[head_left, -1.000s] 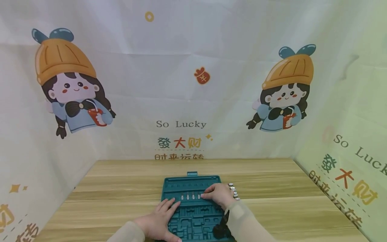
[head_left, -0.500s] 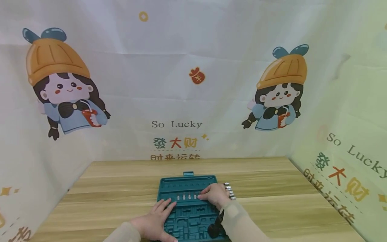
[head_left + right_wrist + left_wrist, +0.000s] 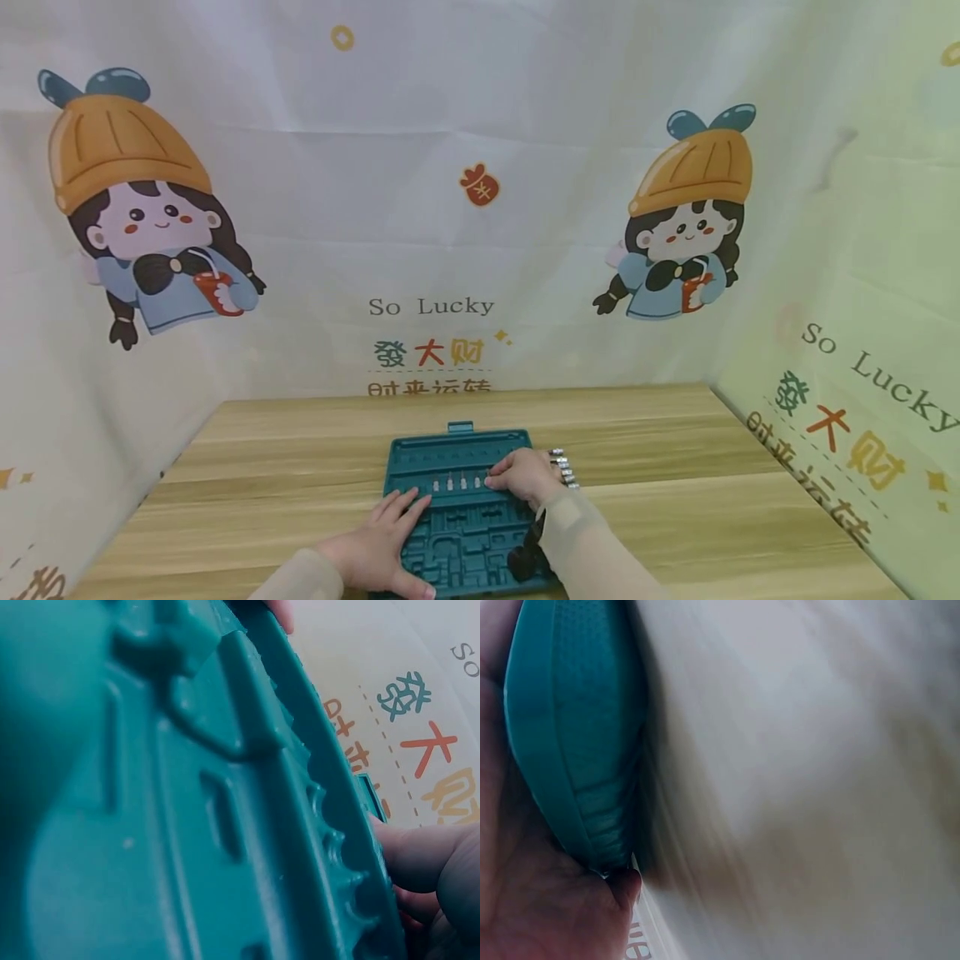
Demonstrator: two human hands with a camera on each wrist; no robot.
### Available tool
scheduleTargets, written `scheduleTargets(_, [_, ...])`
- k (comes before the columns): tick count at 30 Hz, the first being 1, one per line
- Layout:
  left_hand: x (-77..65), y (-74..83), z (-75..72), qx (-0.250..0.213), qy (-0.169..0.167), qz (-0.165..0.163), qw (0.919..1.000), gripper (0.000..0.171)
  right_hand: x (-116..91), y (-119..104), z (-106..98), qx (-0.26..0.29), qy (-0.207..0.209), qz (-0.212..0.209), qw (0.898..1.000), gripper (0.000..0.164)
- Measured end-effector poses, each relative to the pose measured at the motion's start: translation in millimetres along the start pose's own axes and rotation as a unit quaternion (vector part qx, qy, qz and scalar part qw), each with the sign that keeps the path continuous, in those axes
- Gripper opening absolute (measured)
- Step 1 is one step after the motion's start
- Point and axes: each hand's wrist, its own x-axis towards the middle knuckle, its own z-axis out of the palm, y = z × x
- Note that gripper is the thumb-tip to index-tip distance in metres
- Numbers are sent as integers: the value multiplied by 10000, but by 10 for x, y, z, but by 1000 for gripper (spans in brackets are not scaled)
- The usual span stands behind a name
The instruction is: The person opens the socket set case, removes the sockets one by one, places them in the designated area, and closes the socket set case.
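Note:
A teal moulded tool case (image 3: 472,542) lies open on the table, full of shaped recesses. Several small silver bit sockets (image 3: 450,483) stand in a row across its upper part. My right hand (image 3: 525,477) pinches another small piece, apparently a bit socket, at the right end of that row; the fingertips mostly hide it. With fingers spread, my left hand (image 3: 371,542) rests over the left edge of the case, its thumb at the near corner. In the left wrist view the palm lies along the case's side wall (image 3: 585,735).
Several more silver sockets (image 3: 567,471) lie on the wooden table (image 3: 660,467) just right of the case, partly behind my right hand. A latch (image 3: 460,427) sticks out at the case's far edge. A black object (image 3: 520,562) hangs below my right sleeve.
The whole head view has shifted slightly, so the scene sits further left. Both hands keep nearly the same places on the case, the right fingertips staying at the row's right end.

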Motion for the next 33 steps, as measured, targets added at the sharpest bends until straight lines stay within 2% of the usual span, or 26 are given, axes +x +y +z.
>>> scheduleTargets(6, [-45, 5, -27, 92, -7, -132, 9999, 111, 17, -39, 64, 169, 39, 160, 9997, 8])
scheduleTargets(10, [-54, -3, -18, 82, 7, -189, 9998, 111, 8, -3, 59, 267, -106, -63, 9996, 5])
scheduleTargets(16, [-11, -5, 15, 68, 23, -101, 9999, 111, -21, 79, -11, 1, -205, -355, 9992, 8])
scheduleTargets(21, [-34, 7, -10, -33, -6, -150, 9999, 111, -3, 83, -16, -39, -298, -595, 9978, 10])
scheduleTargets(28, [-78, 27, -59, -10, -4, -186, 9998, 112, 53, 121, -3, 957, -480, -828, 9908, 23])
scheduleTargets(33, [-61, 67, -78, 90, -97, -218, 9997, 112, 30, 136, -76, 1193, -562, -742, 9885, 30])
